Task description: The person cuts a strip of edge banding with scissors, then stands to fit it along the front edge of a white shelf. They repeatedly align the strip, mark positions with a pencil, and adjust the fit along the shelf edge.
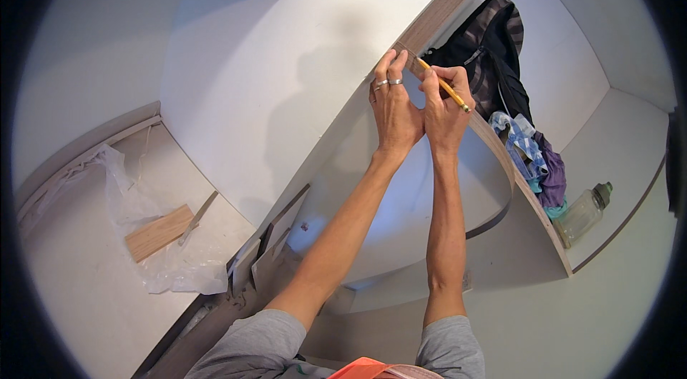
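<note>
My right hand [447,96] grips a yellow pencil [456,94], its upper left end at a wood-grain edge [441,5] at the top of a pale panel. My left hand [392,107], with rings on two fingers, is beside it, fingers bent and pressed on that edge; its thumb is mostly hidden. A long, thin curved strip [490,221] hangs below my hands, its upper part partly hidden by them.
At right, a black bag [494,35], bundled blue and purple cloths [551,178] and a clear green-capped bottle [580,216] occupy a shelf. At lower left, a wooden offcut [157,232] lies on crumpled plastic [182,271]. Loose panels [279,229] lean below the white wall.
</note>
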### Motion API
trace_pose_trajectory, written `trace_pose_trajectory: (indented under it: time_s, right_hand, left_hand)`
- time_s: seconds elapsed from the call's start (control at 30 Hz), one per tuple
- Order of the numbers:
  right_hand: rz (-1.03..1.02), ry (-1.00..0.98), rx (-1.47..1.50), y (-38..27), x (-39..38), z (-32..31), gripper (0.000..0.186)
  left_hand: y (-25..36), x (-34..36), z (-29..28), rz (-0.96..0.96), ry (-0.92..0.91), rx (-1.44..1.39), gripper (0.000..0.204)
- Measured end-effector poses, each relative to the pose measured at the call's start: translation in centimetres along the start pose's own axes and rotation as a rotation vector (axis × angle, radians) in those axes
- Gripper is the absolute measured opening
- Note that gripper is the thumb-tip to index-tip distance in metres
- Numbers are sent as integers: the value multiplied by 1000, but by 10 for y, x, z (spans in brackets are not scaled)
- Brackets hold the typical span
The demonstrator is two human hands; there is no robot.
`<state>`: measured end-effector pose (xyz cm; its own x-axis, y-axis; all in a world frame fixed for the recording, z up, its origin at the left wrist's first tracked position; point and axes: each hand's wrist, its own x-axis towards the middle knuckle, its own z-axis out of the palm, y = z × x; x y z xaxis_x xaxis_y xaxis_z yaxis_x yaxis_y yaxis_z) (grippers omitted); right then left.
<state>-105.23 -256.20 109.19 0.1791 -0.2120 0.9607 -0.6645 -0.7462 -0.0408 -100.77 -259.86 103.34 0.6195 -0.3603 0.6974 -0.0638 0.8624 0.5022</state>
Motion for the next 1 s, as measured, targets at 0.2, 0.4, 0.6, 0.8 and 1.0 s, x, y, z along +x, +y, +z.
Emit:
trace_pose_trajectory:
  time_s: [0.2,0.4,0.6,0.8,1.0]
  right_hand:
    - [-16,-5,-26,0,-1,-1,12]
    - [-37,9,-35,3,0,0,12]
    - [-9,17,-5,3,-2,-1,12]
    - [-39,19,-13,2,0,2,12]
    - [-26,-5,-44,1,-1,0,13]
  left_hand:
    - [-1,0,1,20,14,13,80]
    - [-1,0,0,32,24,6,79]
    - [-1,0,0,28,18,24,80]
    - [-2,0,0,22,17,4,79]
    - [-2,-1,-1,24,12,37,79]
